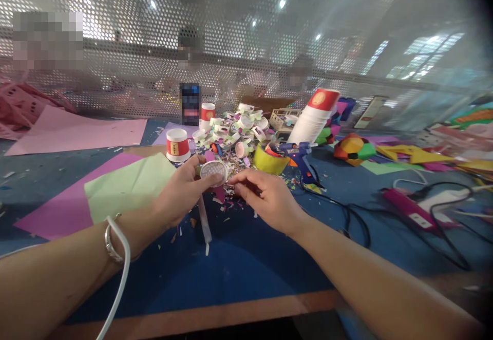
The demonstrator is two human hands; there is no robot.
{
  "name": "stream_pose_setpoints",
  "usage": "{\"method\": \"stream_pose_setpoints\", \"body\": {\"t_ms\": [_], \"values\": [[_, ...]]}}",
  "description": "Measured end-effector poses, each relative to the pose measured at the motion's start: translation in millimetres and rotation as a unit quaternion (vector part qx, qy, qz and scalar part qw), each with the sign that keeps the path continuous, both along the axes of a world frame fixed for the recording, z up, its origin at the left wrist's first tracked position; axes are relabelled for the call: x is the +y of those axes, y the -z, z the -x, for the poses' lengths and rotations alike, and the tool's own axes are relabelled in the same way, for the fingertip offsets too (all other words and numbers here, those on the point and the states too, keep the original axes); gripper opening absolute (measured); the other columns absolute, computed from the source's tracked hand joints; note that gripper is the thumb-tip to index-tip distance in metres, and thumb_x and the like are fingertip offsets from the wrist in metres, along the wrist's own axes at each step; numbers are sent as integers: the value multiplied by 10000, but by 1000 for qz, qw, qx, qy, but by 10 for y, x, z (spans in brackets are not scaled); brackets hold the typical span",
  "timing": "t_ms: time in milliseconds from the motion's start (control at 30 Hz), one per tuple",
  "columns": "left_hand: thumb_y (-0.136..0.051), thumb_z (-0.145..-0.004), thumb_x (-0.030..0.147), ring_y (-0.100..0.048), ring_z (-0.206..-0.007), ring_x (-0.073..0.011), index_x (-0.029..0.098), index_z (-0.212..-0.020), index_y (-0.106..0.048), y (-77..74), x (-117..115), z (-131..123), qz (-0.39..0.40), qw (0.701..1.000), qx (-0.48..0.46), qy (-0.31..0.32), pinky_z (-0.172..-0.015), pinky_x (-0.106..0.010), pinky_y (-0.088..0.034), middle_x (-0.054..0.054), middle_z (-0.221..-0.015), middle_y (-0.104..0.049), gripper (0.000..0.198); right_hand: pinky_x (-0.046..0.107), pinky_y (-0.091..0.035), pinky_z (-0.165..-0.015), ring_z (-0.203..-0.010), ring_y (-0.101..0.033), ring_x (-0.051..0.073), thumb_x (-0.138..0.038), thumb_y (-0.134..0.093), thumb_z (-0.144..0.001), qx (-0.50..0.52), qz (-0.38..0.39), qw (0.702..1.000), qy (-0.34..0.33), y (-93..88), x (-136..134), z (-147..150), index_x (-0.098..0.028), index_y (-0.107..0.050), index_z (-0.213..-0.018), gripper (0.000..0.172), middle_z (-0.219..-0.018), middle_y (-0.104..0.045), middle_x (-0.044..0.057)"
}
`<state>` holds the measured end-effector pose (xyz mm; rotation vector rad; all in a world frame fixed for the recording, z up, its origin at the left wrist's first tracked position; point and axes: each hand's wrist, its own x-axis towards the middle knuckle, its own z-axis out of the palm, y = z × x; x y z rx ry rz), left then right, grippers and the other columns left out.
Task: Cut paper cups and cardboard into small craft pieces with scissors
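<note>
While the pale green paper [129,183] lies off to the left, my left hand [185,188] is clamped on a round cup base [211,171], thumb across its near face, in front of the heap of cut cups [244,123]. Just right of it, my right hand [267,193] curls, thumb and forefinger close together near the rim; whether they pinch anything, I cannot tell. Farther right is the blue glue gun [304,161].

The thumb of my left hand [185,187] hides part of the round white piece [211,168]; I can't tell whether my right hand [269,196] touches it. My view's left edge cuts off the pink basket [22,106].
</note>
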<state>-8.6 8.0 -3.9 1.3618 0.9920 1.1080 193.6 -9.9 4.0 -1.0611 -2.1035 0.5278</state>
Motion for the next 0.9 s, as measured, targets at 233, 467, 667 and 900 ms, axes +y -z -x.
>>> {"method": "stream_pose_setpoints", "body": {"t_ms": [233, 467, 667, 900], "values": [[-697, -856, 369, -575, -706, -147, 206, -1035, -524, -51, -55, 42, -138, 982, 132, -7, -628, -271, -437, 2, -814, -618, 298, 244, -415, -541, -569, -532, 103, -393, -573, -975, 58, 34, 997, 33, 14, -10, -22, -187, -671, -978, 228, -706, -617, -9], [-706, -836, 300, -625, -703, -156, 211, -1034, -526, -76, -115, 26, -118, 986, 101, 55, -632, -277, -492, 2, -824, -648, 282, 221, -435, -529, -602, -561, 92, -408, -639, -940, 131, 78, 988, 10, -28, -51, -10, -208, -618, -1149, 290, -843, -640, 2], [-709, -835, 248, -604, -720, -123, 196, -983, -517, -125, -120, 3, -61, 992, 22, 108, -677, -255, -505, 23, -799, -606, 249, 227, -437, -519, -656, -576, 107, -416, -658, -923, 136, 102, 985, -5, -23, -42, -8, -225, -609, -1191, 333, -931, -631, 19], [-743, -814, 266, -605, -741, -130, 201, -959, -543, -91, -115, -7, -41, 990, 9, 138, -706, -273, -517, 18, -811, -593, 256, 225, -430, -499, -584, -546, 92, -425, -654, -924, 142, 137, 980, -26, -57, -57, -20, -227, -629, -1168, 315, -822, -619, -6]]}}
